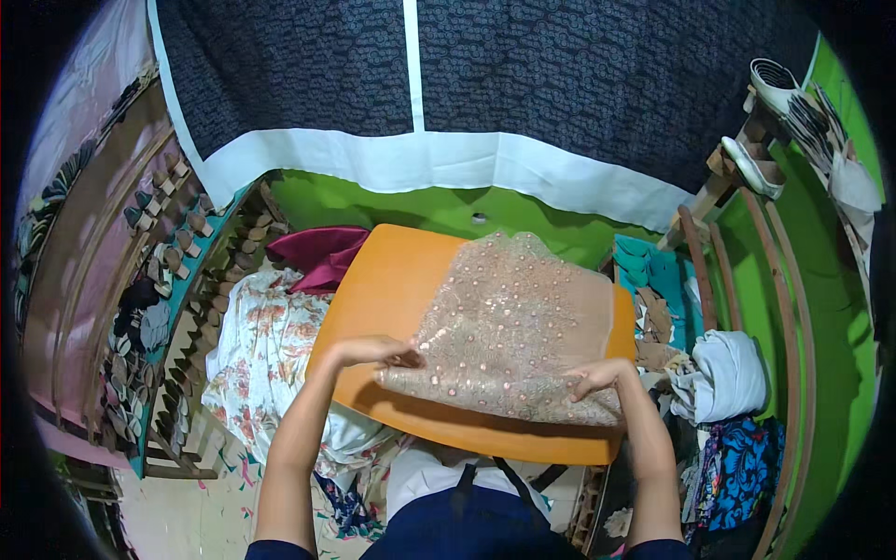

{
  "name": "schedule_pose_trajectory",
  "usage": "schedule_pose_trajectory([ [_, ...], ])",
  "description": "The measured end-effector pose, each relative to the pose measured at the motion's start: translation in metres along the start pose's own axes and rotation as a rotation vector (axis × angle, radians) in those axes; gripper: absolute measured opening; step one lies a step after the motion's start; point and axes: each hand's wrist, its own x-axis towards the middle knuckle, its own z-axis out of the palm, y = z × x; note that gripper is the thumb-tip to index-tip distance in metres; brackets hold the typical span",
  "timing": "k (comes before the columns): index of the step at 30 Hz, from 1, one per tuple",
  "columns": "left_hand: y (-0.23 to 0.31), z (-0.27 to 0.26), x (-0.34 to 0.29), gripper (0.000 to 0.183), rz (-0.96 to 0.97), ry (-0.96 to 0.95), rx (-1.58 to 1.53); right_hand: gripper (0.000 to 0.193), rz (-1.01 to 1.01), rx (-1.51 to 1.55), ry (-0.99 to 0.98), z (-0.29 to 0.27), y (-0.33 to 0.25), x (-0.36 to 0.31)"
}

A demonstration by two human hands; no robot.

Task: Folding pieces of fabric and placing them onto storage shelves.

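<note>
A beige-pink lace fabric (509, 327) with beads or sequins and a scalloped far edge lies over an orange tabletop (392, 271). Its near edge is folded or rolled over and hangs slightly off the front of the table. My left hand (378, 352) has its fingers closed at the fabric's left near corner; the fingertips are partly hidden. On the other side, my right hand (599, 377) grips the near right edge, thumb on top and fingers curled under the cloth. A plainer peach strip runs along the fabric's right side.
White floral cloth (266, 327) and maroon satin (322, 252) are heaped left of the table. Wooden racks (201, 243) with shoe parts stand further left. At right are a white cloth bundle (728, 373), blue patterned fabric (747, 476) and a wooden rack (784, 308). A dark curtain (560, 84) hangs behind.
</note>
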Motion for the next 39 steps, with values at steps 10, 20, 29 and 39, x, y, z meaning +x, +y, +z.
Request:
schedule_pose_trajectory([
  [10, 0.014, 0.024, 0.075, 0.029, 0.752, 0.290, 1.608, 0.048, 0.041, -0.432, -0.208, 0.016, -0.010, 0.015],
  [20, -0.120, -0.015, 0.073, 0.051, -0.211, -0.013, -0.025, 0.046, -0.051, -0.178, 0.091, -0.038, 0.012, -0.047],
  [29, -0.137, 0.040, 0.017, 0.056, 0.038, 0.397, -0.427, 0.059, 0.134, -0.221, 0.133, -0.083, -0.028, 0.026],
  [39, -0.118, 0.083, 0.038, 0.058, 0.034, 1.139, -0.187, 0.042, 0.187, -0.857, 0.627, -0.083, -0.079, 0.108],
])
